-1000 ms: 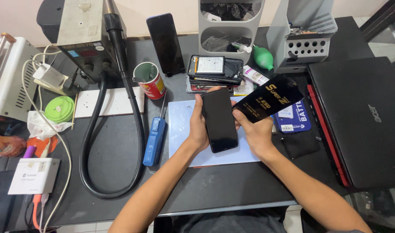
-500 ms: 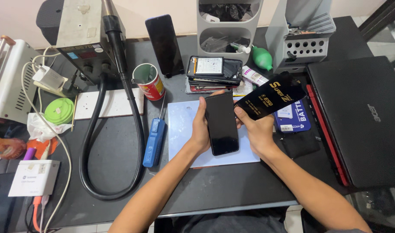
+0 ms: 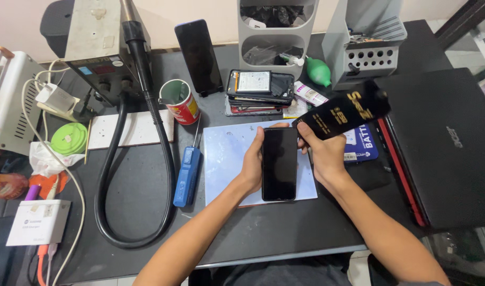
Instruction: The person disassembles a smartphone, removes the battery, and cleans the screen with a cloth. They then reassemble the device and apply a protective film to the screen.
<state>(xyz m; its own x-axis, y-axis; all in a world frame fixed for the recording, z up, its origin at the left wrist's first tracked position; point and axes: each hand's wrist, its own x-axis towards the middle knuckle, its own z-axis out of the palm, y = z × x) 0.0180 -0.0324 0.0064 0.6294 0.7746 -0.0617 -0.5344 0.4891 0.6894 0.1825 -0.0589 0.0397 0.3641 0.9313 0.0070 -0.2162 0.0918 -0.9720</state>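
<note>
Worktop [image 3: 285, 233], dark: carries all items below.
Closed black laptop [image 3: 443, 148]: right of the right-hand fingers, untouched.
Pale blue mat [image 3: 226, 159]: beneath both hands.
Black phone [image 3: 279, 164]: screen up over the mat, left hand [image 3: 251, 165] fingers clamped on its left edge, as a second ago.
Black-and-gold flat packet [image 3: 344, 112]: pinched in right hand [image 3: 324, 153] fingers, now raised higher and further right, clear of the phone; probably a screen protector sleeve.

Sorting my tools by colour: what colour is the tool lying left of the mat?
Blue, seen in the head view: the tool.
</note>
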